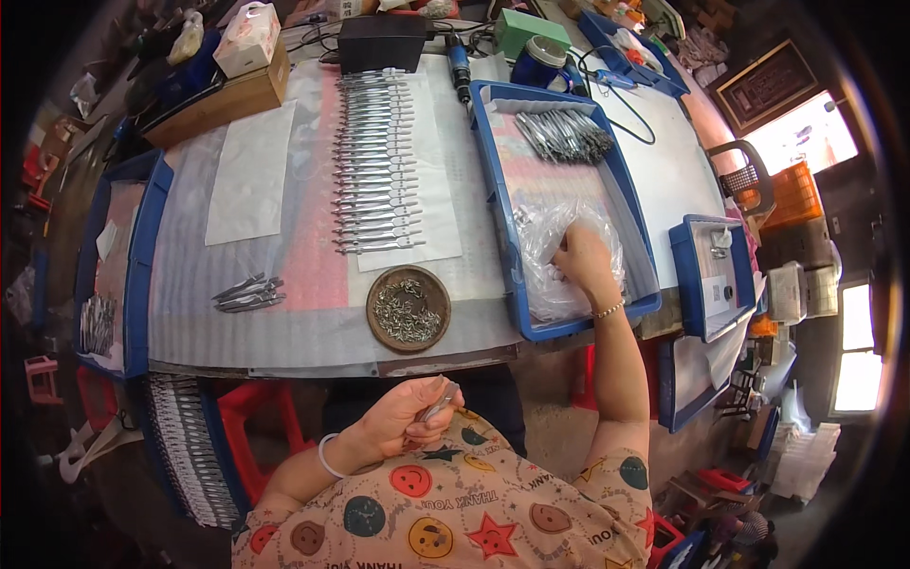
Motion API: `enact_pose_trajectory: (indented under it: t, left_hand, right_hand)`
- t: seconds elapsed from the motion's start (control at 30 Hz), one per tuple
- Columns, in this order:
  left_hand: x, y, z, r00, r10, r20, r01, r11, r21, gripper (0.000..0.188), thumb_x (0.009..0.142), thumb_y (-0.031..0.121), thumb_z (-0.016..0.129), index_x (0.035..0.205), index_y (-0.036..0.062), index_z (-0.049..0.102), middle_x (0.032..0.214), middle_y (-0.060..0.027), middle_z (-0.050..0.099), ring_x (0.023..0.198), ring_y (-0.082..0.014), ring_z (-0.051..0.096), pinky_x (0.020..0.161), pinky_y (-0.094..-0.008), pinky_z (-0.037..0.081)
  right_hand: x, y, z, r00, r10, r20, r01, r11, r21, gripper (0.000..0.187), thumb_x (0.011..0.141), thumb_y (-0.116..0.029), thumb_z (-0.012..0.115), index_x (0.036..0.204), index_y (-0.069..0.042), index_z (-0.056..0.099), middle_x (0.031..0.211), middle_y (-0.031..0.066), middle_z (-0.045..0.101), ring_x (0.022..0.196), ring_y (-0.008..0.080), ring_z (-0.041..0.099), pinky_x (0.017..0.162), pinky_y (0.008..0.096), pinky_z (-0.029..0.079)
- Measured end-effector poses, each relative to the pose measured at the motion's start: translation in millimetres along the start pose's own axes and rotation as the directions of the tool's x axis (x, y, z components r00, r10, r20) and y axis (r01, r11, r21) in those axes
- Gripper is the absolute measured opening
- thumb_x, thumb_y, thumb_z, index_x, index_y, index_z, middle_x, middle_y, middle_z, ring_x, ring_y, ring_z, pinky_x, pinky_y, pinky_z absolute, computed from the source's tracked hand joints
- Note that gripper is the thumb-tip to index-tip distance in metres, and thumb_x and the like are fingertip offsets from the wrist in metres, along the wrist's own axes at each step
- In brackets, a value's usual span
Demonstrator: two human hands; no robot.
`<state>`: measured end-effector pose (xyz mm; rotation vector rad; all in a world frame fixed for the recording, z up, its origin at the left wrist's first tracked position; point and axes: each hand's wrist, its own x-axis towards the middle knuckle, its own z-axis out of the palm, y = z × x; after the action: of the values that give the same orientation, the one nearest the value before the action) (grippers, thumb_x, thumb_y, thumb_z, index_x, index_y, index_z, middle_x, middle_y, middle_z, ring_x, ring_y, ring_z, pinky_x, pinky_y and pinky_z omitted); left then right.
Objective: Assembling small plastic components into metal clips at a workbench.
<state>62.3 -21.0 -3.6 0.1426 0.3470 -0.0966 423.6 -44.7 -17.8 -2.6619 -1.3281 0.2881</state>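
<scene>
My left hand [412, 415] is closed in front of my body, below the table edge, around small flat silvery metal pieces [441, 400]. My right hand [585, 256] reaches into a crumpled clear plastic bag [550, 294] at the near end of a blue tray [517, 275]. Its fingers curl down into the plastic, which partly hides them; what they grip does not show. A pile of slim metal tools [564, 136] lies at the tray's far end. Left of the tray, a round brown bowl [443, 327] holds many tiny shiny metal parts.
Slim metal tools [376, 175] lie in a long column mid-table. A small dark bunch [250, 293] lies left of the bowl. Blue trays stand at the left [142, 256] and right [695, 275]. A black box [382, 43] and an electric screwdriver [459, 66] are at the back.
</scene>
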Motion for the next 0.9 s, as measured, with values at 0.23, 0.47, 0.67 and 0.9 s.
enact_pose_trajectory:
  t: [0.23,0.47,0.67,0.9]
  left_hand:
    - [-1,-1,-3,0.992,0.056,0.114,-0.059,0.998,0.023,0.036,0.099,0.036,0.038,0.1,0.0033,0.052,0.06,0.0022,0.042,0.042,-0.0018,0.027,0.038,-0.0162,0.024]
    - [-6,-1,-14,0.993,0.097,0.068,-0.093,0.994,-0.057,0.037,0.099,0.038,0.037,0.099,0.0044,0.053,0.067,-0.0006,0.05,0.044,-0.0042,0.035,0.039,-0.0185,0.027]
    - [-3,4,-14,0.999,0.042,0.035,-0.037,0.992,-0.121,0.033,0.101,0.032,0.035,0.098,0.0039,0.053,0.066,-0.0009,0.049,0.044,-0.0047,0.036,0.04,-0.0184,0.029]
    - [-6,2,-11,0.995,-0.035,0.096,0.051,0.982,-0.179,0.029,0.1,0.027,0.035,0.098,0.0039,0.053,0.063,0.0008,0.047,0.041,-0.0032,0.033,0.037,-0.0173,0.027]
  right_hand:
    - [-1,10,-2,0.975,-0.099,-0.199,0.141,0.968,0.207,0.017,0.068,-0.01,0.061,0.081,0.001,0.058,0.082,0.0203,0.063,0.073,0.0346,0.062,0.066,0.0385,0.049]
    - [-71,-59,-51,0.905,-0.042,-0.424,0.281,0.807,0.519,0.017,0.078,-0.001,0.062,0.095,-0.001,0.062,0.078,0.0039,0.06,0.057,0.008,0.044,0.055,0.0214,0.038]
    - [-129,-109,-38,0.722,-0.692,-0.032,0.536,0.529,0.658,0.021,0.074,0.005,0.065,0.094,-0.001,0.063,0.088,0.0114,0.06,0.081,0.0257,0.06,0.071,0.0299,0.047]
    - [-128,-116,-18,0.664,-0.748,0.023,0.429,0.405,0.807,0.024,0.076,0.004,0.065,0.099,-0.001,0.061,0.092,0.0126,0.061,0.082,0.0272,0.061,0.07,0.0312,0.048]
